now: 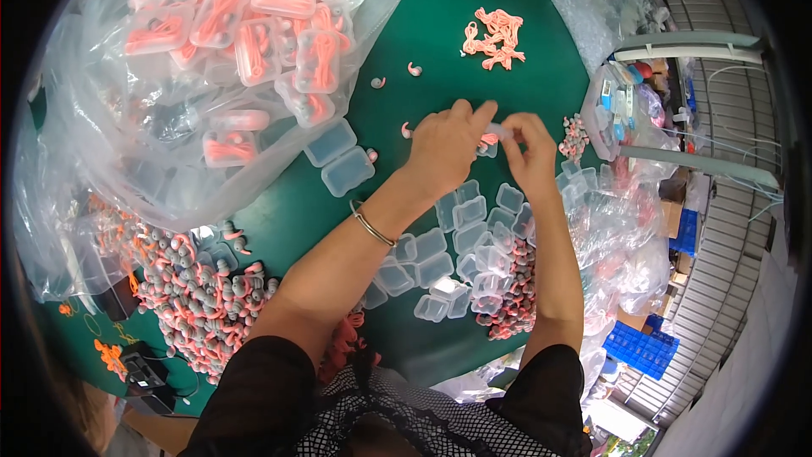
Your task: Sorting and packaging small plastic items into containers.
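My left hand and my right hand come together over the green table, fingers closed on a small clear plastic case. Something pink shows inside the case; the fingers hide part of it. Just left of my left hand lies a small pink hooked piece. Farther off are another pink hooked piece and a grey and pink earpiece. Beyond my hands lies a heap of bundled pink cords. Open clear cases are gathered below my hands, between my forearms.
A large clear bag with filled pink cases covers the far left. Nearer, grey and pink earpieces lie heaped. Small pale pieces sit right of my right hand. Blue crates stand beyond the table at right.
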Motion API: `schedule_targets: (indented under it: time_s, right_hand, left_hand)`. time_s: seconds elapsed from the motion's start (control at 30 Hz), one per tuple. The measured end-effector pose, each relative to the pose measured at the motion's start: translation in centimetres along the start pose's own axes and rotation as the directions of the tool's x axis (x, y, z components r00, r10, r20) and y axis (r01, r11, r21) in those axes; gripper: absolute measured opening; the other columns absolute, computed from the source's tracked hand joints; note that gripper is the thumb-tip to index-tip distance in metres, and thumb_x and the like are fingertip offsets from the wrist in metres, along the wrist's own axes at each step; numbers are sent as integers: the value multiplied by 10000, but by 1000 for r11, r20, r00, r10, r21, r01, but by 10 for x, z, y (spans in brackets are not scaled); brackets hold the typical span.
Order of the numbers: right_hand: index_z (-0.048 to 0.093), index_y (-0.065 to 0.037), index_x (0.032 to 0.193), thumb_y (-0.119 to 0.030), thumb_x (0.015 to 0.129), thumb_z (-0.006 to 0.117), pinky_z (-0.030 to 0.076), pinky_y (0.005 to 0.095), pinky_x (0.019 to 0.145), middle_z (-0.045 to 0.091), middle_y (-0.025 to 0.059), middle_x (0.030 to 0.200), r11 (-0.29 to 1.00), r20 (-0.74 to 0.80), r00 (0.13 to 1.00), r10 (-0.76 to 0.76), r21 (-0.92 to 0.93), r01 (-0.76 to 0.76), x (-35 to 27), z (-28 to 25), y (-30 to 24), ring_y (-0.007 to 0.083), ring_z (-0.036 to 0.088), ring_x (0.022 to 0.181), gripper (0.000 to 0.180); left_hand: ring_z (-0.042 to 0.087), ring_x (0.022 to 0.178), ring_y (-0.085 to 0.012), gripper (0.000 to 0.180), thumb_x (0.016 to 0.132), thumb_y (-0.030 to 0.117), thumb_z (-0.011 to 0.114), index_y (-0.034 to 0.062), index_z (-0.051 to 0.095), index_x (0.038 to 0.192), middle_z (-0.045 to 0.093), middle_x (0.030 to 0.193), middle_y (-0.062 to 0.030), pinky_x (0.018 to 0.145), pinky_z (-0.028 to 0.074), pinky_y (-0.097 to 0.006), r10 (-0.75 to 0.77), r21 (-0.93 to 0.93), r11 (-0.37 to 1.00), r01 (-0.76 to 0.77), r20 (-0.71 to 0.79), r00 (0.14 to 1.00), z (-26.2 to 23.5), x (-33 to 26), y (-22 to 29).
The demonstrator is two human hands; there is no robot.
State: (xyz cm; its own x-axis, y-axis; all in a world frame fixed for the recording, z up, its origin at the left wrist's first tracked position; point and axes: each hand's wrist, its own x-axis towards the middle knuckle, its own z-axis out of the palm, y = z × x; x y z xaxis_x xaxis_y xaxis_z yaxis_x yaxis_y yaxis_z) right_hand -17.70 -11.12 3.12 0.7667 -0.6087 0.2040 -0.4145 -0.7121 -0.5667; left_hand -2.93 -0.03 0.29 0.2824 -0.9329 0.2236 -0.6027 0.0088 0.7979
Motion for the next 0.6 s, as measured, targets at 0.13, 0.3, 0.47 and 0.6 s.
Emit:
schedule_targets:
  time_s: [0.13, 0.3, 0.47, 0.6]
  right_hand:
    - [603, -16, 1023, 25, 727, 689, 506, 312, 698, 589, 141, 973, 992, 24, 994, -105, -70, 107, -10, -1, -24, 266, 613, 818, 311]
    - [605, 2, 1057, -7, 801, 648, 491, 317, 718, 585, 144, 946, 999, 39, 998, -43, -6, 43, -9, 7, -16, 281, 597, 801, 259]
    - [620, 29, 1014, -33, 827, 637, 461, 271, 678, 585, 106, 883, 982, 123, 989, 77, 160, -96, -12, 2, -28, 189, 574, 776, 198]
    - [645, 15, 998, -72, 862, 621, 435, 233, 692, 581, 50, 882, 958, 177, 977, 122, 236, -162, 1, -23, -27, 126, 546, 788, 163]
  left_hand:
    - [624, 845, -260, 360, 717, 109, 728, 72, 586, 1045, 540, 949, -99, 730, 489, -390, 86, 105, 991, -88, 22, 996, 8, 0, -6]
    - [619, 809, -285, 205, 797, 156, 649, 68, 597, 974, 530, 912, -105, 716, 490, -407, 76, 51, 996, -74, -33, 997, 10, 3, -6]
    - [590, 715, -333, 129, 826, 170, 605, 53, 615, 878, 529, 836, -130, 596, 486, -426, 135, -183, 972, -150, -92, 987, -2, 4, -9]
    - [587, 704, -309, 133, 837, 164, 599, 46, 614, 896, 540, 834, -134, 610, 483, -403, 48, -290, 953, -85, -132, 990, 2, 7, -2]
